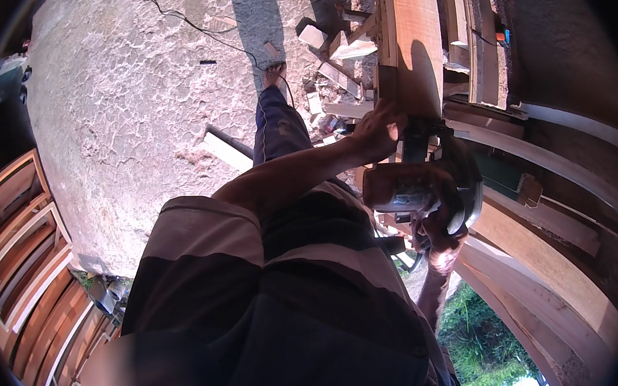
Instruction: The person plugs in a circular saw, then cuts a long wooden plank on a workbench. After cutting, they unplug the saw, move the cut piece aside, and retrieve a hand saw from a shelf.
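A circular saw with a rounded guard sits at the near end of a long wooden board. My right hand is wrapped round the saw's handle, in shadow. With bent fingers, my left hand grips the board's left edge just ahead of the saw's base; its fingertips are partly hidden. The blade itself cannot be made out under the guard and base. A shadow falls along the board's face in front of the saw.
Wood offcuts litter the ground left of the board. A dark cord trails over the rough floor near a person's bare foot. More planks lie to the right. Wooden frames stand at far left.
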{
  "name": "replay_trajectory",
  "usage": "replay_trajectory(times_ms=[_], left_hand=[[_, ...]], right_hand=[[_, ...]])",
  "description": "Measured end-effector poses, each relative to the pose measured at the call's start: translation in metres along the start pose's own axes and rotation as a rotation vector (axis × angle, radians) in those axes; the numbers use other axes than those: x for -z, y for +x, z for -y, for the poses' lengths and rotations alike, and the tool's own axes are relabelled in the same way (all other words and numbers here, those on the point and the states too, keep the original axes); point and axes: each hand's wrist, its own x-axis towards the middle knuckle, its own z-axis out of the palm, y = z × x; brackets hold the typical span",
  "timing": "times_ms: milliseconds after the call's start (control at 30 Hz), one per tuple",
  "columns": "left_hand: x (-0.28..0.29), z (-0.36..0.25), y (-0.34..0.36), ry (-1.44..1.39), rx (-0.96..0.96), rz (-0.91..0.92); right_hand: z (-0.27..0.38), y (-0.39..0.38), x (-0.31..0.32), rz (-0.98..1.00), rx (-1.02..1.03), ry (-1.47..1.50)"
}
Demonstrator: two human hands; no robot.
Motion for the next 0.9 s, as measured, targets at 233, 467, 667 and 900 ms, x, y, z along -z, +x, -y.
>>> replay_trajectory(times_ms=[233, 467, 667, 900], left_hand=[[-0.0008, 0.0020, 0.0002, 0.050, 0.015, 0.056], [-0.0013, 0.0057, 0.0038, 0.058, 0.004, 0.074], [0.0012, 0.0031, 0.0044, 0.040, 0.063, 0.136], [0.0058, -0.0014, 0.0067, 0.050, -0.102, 0.017]], right_hand=[[0.0044, -0.0006, -0.0027, 0.008, -0.068, 0.098], [-0.0017, -0.0010, -0.0028, -0.008, -0.030, 0.070], [-0.0046, -0.0018, -0.0036, -0.015, -0.067, 0.130], [-0.0030, -0.0046, -0.0040, -0.044, -0.048, 0.079]])
